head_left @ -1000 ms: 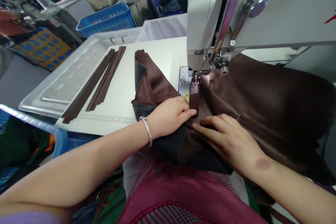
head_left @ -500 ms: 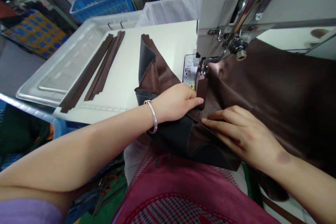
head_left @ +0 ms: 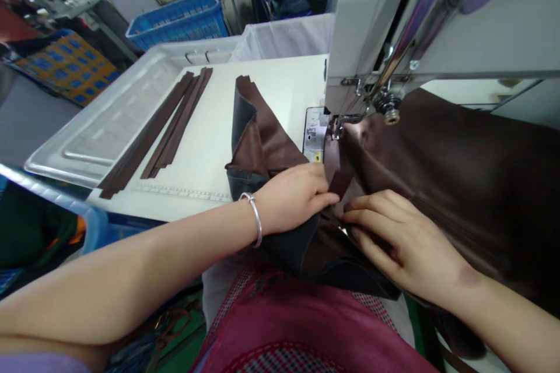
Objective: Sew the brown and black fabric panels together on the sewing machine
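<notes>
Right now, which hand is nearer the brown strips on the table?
Left: the left hand is on the leather, right of the strips; the right hand is farther right, also on the leather.

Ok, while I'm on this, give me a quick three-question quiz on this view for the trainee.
1. Which wrist wears the bangle: A) the left, B) the right?
2. True or false: the loose strips lie in a blue basket.
3. Fill in: the left hand and right hand are both on the brown ____.

Key: 1. A. 2. False; they lie on the white table. 3. Leather-like material.
</notes>
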Demonstrator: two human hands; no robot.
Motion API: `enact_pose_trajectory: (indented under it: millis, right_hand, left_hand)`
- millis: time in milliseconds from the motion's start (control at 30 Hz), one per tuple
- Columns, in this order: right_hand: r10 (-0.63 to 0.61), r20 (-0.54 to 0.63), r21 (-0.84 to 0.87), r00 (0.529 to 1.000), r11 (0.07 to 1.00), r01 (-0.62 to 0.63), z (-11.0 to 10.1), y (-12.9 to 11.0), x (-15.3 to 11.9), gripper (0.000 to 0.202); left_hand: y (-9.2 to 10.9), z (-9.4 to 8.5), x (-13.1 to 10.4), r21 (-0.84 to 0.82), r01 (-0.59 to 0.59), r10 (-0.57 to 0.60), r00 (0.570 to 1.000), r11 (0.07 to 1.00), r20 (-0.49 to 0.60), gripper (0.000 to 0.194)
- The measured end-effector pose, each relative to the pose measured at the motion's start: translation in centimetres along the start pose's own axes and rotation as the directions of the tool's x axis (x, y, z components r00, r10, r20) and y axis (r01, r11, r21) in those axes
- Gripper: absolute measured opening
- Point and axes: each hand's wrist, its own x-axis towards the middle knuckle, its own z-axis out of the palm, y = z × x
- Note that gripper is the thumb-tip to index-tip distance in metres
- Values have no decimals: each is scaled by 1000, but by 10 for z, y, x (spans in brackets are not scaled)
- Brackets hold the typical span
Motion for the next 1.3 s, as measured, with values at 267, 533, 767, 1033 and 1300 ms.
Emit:
enact_pose_trajectory:
  millis: [267,533,767,1033,1300]
  right_hand:
    - [53,26,-61,998,997,-51,7,3,-2,36]
    - [23,72,-148,997,989,-12,4,13,4,40]
    - [22,109,-206,994,979,1,-3,26,18,41]
    - [-28,129,-257,991,964,61,-10,50,38,44]
    - [-85,129,-263,988,958,117,-17,76,58,47]
  left_hand:
    - [-1,20,-27,133,-212,225,970,968,-88,29]
    - [-13,16,-14,146,-239,251,966,960,-70,28]
    - [-26,11,2,191,-236,256,962,953,-91,27]
    - [-41,6,21,231,-224,249,964,947,-88,28]
    - [-54,-1,40,260,-205,232,970,944,-78,29]
